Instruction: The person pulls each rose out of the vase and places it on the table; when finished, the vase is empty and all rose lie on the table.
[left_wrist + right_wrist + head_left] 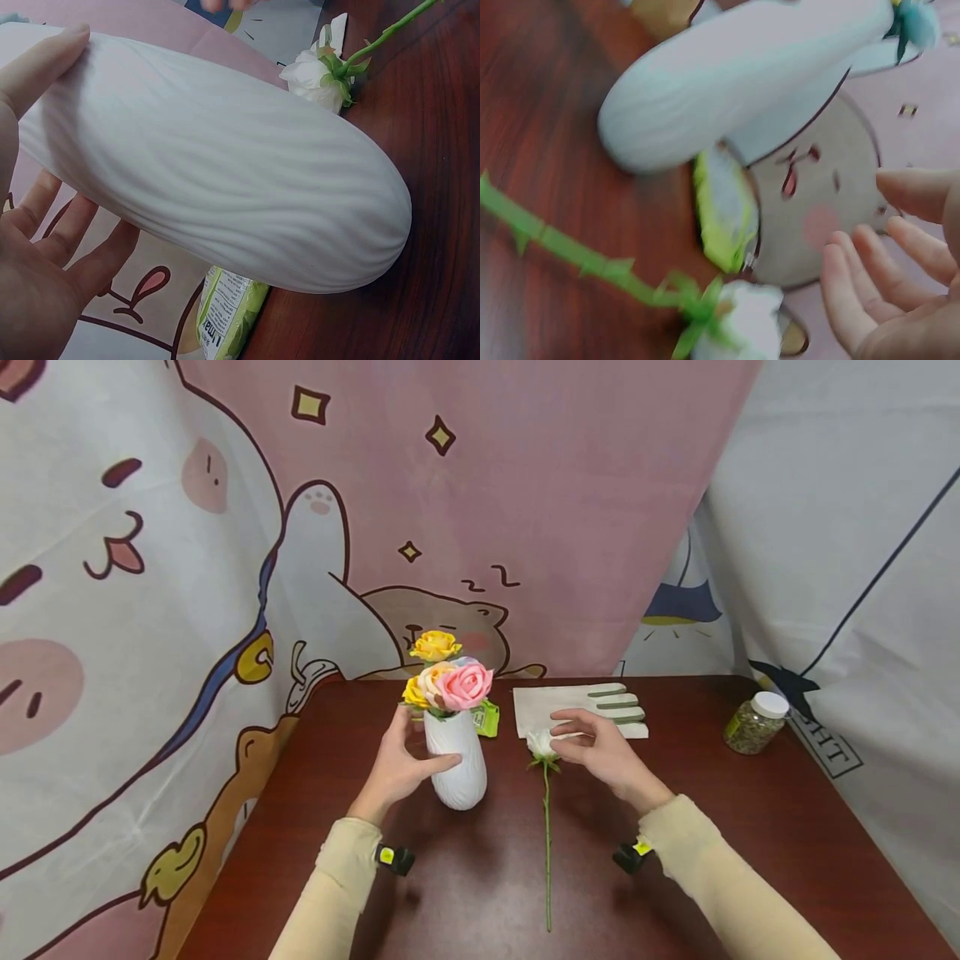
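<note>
My left hand [397, 768] holds a white ribbed vase [459, 772], the thumb across its front and the fingers round the far side. A pink rose [467, 685], yellow roses [435, 646] and a paler bloom stand in the vase's mouth. To the right, a white rose [539, 743] with a long green stem [547, 852] lies on the table, its stem pointing toward me. My right hand [603, 756] hovers beside that bloom, fingers spread and loosely bent, with nothing in its grasp. The right wrist view shows the palm [907, 322] bare.
Behind the white rose lies a pale glove [555, 706] with green-edged fingers. A green packet [487, 718] sits behind the vase. A white-lidded jar [756, 724] stands at the right of the brown table [480, 877]. Printed cloth [562, 527] hangs along the back and sides.
</note>
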Demonstrator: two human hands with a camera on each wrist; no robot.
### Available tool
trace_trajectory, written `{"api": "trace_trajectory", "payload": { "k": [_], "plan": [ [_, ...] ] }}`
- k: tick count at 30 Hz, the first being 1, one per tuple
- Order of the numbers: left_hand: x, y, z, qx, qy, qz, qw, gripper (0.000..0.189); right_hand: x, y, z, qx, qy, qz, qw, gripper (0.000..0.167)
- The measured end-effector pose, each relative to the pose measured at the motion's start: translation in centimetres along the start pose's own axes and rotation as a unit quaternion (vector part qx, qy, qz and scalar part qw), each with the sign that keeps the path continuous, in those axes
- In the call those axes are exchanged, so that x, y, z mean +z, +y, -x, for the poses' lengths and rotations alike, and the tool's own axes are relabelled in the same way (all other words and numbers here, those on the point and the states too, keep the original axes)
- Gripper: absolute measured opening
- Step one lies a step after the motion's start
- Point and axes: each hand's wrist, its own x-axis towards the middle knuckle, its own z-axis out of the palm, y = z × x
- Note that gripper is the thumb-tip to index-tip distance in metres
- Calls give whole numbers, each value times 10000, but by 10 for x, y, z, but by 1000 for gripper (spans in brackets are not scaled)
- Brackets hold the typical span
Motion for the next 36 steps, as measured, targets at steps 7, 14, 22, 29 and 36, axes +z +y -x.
{"api": "trace_trajectory", "payload": {
  "k": [7, 14, 22, 29, 36],
  "plan": [
    [0, 1, 0, -44, -11, 88, 10000, 96, 28, -38, -2, -787, 0, -804, 9937, 39],
    [1, -1, 0, -21, 10, 93, 10000, 98, 55, -66, -10, -1370, 83, -794, 9873, 31],
    [1, -2, 0, 101, -6, 167, 9998, 97, 84, -89, -15, -1831, 24, -566, 9815, 24],
    [0, -4, 0, 161, -27, 256, 9995, 96, 102, -97, -19, -1867, -25, -587, 9807, 26],
    [1, -5, 0, 122, -15, 243, 9996, 99, 108, -103, -20, -1783, 143, -335, 9833, 30]
  ]
}}
